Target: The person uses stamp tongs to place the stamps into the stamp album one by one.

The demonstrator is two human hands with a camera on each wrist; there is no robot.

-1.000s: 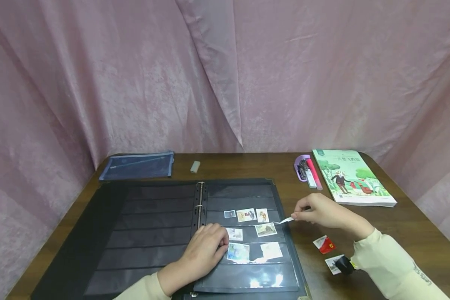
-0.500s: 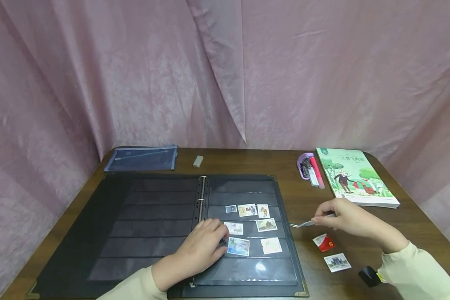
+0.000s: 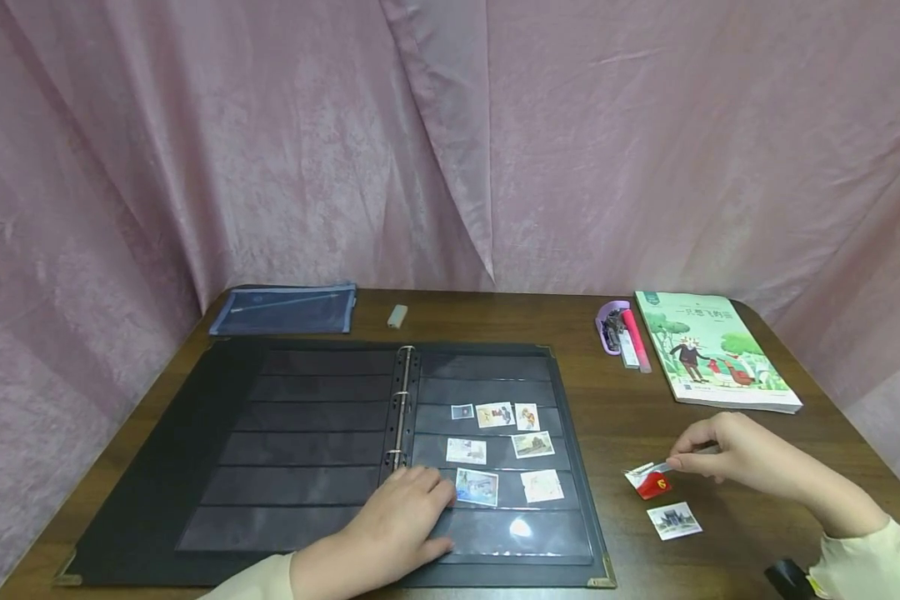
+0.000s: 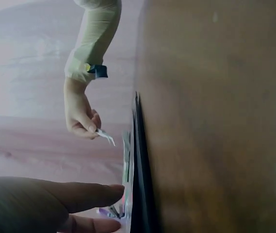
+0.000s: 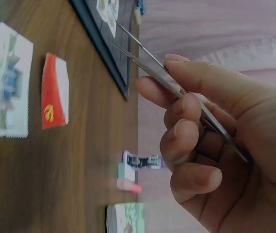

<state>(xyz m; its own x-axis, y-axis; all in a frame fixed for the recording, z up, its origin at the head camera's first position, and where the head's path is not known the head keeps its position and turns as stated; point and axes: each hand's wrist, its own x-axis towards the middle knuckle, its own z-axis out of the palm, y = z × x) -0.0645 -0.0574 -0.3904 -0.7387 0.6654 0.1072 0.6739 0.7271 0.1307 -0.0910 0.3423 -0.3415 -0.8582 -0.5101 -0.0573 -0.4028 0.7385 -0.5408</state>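
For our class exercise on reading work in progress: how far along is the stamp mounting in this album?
Done: seven stamps sit in the clear strips of the album's right page. In hand: the right hand grips tweezers, tips open, over the red stamp on the table; the left hand rests flat on the page. Left: the red stamp and the grey building stamp beside it.

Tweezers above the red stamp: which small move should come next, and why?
Probably lower the tweezers and close them on an edge of the red stamp. The right hand holds them with the tips apart and empty, just over that stamp, which lies loose on the table beside the album.
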